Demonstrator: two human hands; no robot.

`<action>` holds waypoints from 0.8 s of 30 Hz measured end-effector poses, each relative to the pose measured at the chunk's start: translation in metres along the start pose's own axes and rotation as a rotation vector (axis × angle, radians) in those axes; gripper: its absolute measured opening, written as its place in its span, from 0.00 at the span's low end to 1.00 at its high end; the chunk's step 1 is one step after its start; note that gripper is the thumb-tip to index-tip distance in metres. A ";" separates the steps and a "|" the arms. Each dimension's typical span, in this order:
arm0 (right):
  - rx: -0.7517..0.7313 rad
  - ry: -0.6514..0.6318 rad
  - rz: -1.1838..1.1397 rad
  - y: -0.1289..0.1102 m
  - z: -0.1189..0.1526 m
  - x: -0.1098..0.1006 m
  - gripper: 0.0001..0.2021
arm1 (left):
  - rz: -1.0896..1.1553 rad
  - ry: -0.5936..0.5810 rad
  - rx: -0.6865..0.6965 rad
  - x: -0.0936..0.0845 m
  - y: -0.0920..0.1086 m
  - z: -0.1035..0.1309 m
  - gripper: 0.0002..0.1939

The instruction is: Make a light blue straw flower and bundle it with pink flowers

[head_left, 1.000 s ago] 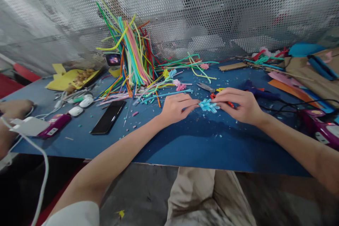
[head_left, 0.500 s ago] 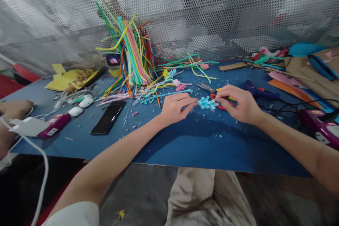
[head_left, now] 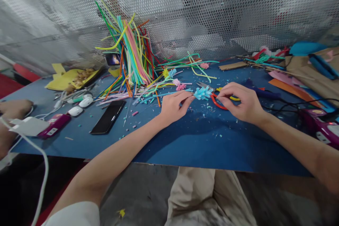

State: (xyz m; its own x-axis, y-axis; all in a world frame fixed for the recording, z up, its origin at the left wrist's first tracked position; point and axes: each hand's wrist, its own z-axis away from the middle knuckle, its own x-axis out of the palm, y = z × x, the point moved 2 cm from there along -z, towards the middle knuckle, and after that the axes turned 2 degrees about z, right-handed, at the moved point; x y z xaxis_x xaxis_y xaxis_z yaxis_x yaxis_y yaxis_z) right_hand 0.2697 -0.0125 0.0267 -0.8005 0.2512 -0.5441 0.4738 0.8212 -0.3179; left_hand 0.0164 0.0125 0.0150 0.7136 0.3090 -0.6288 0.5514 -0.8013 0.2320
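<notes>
A light-blue fuzzy pipe-cleaner piece (head_left: pixel 203 93), with short curled tufts along it, hangs just above the table between my hands. My left hand (head_left: pixel 176 106) pinches its left end between thumb and fingertips. Close to the other end, my right hand (head_left: pixel 239 102) has thumb and forefinger pressed together; what they hold, if anything, is too small to make out. Behind the right fingers lie scissors (head_left: pixel 217 103) with red and yellow handles, partly covered by that hand.
A tall bunch of coloured pipe cleaners (head_left: pixel 132 53) stands at the back. Small pink tufts (head_left: pixel 180 87) lie near it. Left are a black phone (head_left: pixel 108 117), a purple power strip (head_left: pixel 55 125) and another person's arm (head_left: pixel 13 113). Cardboard (head_left: pixel 302 65) sits at the far right.
The light-blue piece has moved slightly up and left with my left hand. My right fingertips have drawn away from its right end, showing more of the scissors' red handle.
</notes>
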 end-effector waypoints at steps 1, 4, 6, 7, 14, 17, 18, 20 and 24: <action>0.001 0.004 -0.001 0.000 0.000 0.000 0.06 | -0.006 -0.001 -0.002 0.000 0.000 0.000 0.12; 0.009 -0.012 -0.025 -0.001 0.000 0.000 0.06 | -0.018 -0.008 -0.012 0.001 0.001 0.001 0.11; 0.022 -0.033 -0.043 -0.001 0.000 0.001 0.06 | -0.025 -0.027 -0.027 0.002 0.002 0.000 0.12; 0.025 -0.038 -0.045 -0.001 0.000 0.001 0.06 | -0.029 -0.041 -0.037 0.002 0.002 -0.001 0.13; 0.047 -0.007 -0.015 -0.002 0.000 -0.003 0.06 | -0.099 -0.233 -0.065 0.002 0.001 -0.004 0.13; 0.053 0.032 0.000 0.000 -0.001 -0.005 0.07 | -0.144 -0.357 -0.072 0.006 0.000 -0.002 0.12; 0.050 0.036 0.004 0.001 -0.001 -0.005 0.07 | -0.158 -0.387 -0.068 0.007 0.000 -0.001 0.11; 0.041 0.033 0.004 0.002 -0.001 -0.004 0.08 | -0.187 -0.405 -0.058 0.009 0.000 -0.001 0.11; 0.002 0.016 -0.002 -0.001 -0.001 -0.002 0.09 | -0.189 -0.314 0.022 0.007 0.007 -0.002 0.13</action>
State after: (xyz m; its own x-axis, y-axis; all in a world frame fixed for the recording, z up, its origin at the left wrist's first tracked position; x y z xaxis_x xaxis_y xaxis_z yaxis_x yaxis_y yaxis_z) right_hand 0.2704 -0.0130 0.0286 -0.8075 0.2576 -0.5307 0.4727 0.8208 -0.3207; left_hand 0.0258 0.0104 0.0142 0.4304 0.2832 -0.8571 0.6489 -0.7571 0.0756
